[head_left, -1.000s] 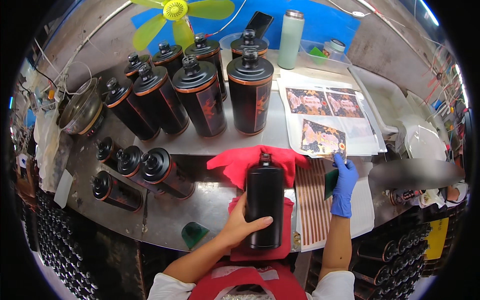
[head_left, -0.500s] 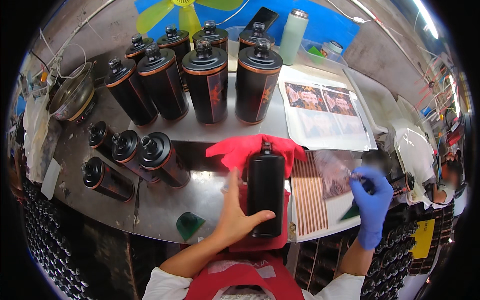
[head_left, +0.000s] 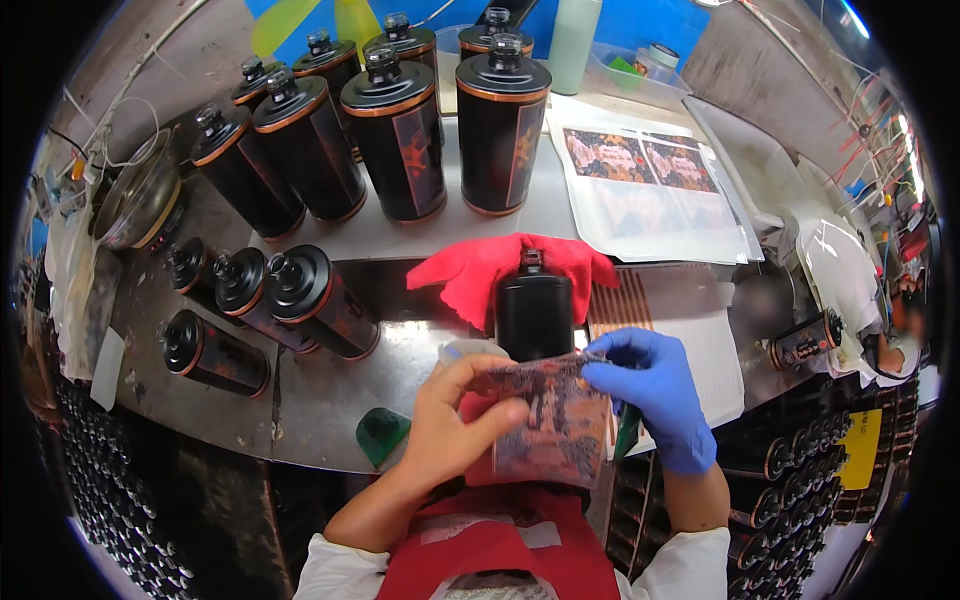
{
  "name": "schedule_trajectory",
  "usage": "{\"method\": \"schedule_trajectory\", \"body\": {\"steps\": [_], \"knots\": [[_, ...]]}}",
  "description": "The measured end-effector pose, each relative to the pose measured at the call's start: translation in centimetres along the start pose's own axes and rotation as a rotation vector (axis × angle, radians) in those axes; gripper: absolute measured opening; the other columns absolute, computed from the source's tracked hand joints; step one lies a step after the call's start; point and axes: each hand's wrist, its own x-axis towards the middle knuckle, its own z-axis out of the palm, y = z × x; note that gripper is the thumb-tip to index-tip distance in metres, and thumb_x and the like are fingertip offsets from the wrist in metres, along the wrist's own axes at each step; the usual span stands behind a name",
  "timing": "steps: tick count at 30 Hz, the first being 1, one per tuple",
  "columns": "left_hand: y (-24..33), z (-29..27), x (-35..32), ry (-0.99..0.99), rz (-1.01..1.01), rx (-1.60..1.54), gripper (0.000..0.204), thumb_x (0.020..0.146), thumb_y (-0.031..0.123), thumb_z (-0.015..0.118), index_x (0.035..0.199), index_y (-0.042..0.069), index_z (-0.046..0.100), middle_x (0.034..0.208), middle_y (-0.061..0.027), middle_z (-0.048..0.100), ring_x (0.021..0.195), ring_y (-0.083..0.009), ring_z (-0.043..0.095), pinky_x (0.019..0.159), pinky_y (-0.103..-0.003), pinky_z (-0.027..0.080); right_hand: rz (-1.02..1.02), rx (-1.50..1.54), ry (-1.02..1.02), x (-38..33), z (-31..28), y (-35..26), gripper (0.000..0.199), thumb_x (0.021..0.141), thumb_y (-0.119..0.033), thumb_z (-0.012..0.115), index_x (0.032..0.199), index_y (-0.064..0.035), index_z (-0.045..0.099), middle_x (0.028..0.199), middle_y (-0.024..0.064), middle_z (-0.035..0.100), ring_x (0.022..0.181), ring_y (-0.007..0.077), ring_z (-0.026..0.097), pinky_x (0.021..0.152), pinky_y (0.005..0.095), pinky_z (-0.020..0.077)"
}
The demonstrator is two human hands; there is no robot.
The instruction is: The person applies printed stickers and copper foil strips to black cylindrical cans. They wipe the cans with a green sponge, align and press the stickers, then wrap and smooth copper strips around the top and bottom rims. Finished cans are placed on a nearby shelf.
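A plain black bottle (head_left: 535, 312) lies in front of me on a red cloth (head_left: 450, 272), its neck pointing away. A clear printed film (head_left: 562, 425) hangs between my hands over the bottle's near part. My bare left hand (head_left: 455, 410) pinches its upper left edge between thumb and fingers. My right hand (head_left: 650, 385), in a blue glove, grips the upper right corner. A dark green scraper (head_left: 627, 432) sticks out below the right hand's fingers, seemingly held there too. Another green scraper (head_left: 383, 436) rests on the metal table to the left.
Several black bottles with copper bands (head_left: 390, 150) stand at the back, and more (head_left: 315, 300) at left. Printed sheets (head_left: 655, 225) lie at back right. Beneath them is a sheet of copper strips (head_left: 620, 300). A metal bowl (head_left: 135, 205) sits far left, a pale green flask (head_left: 573, 45) behind.
My right hand has brought the film from the right side to over the bottle. My left hand has let go of the bottle and taken the film's other edge. The view has tilted slightly.
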Motion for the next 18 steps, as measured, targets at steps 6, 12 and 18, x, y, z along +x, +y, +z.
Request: {"method": "schedule_trajectory", "body": {"steps": [6,12,18], "knots": [[-1.4,0.8,2.8,0.244,-0.013,-0.165,0.008,0.085,0.002,0.062,0.09,-0.003,0.061,0.083,-0.0041,0.062,0.074,-0.008,0.057,0.068,-0.021,0.046,0.061,0.136,0.011,3.2,-0.6,2.1,0.017,0.077,-0.01,0.07,0.09,-0.0016,0.063,0.078,0.0015,0.063,0.065,0.0046,0.054,0.059,0.0185,0.0433],[-1.7,1.0,4.6,0.319,0.01,-0.251,0.006,0.084,0.003,0.063,0.087,-0.002,0.062,0.079,-0.0015,0.061,0.07,-0.0063,0.054,0.064,-0.021,0.044,-0.021,0.242,0.062,4.9,-0.3,2.7,0.018,0.074,-0.004,0.071,0.09,-0.0042,0.061,0.078,0.0001,0.061,0.062,0.0018,0.052,0.053,0.0155,0.042],[-2.2,0.8,5.9,0.353,0.041,-0.229,0.01,0.086,0.007,0.063,0.088,-0.003,0.062,0.077,-0.0022,0.061,0.067,-0.0064,0.056,0.057,-0.021,0.046,-0.085,0.287,0.13,6.4,0.1,2.9,0.023,0.071,0.001,0.07,0.091,-0.0044,0.058,0.075,0.001,0.059,0.052,0.0011,0.05,0.042,0.0129,0.038]]}}
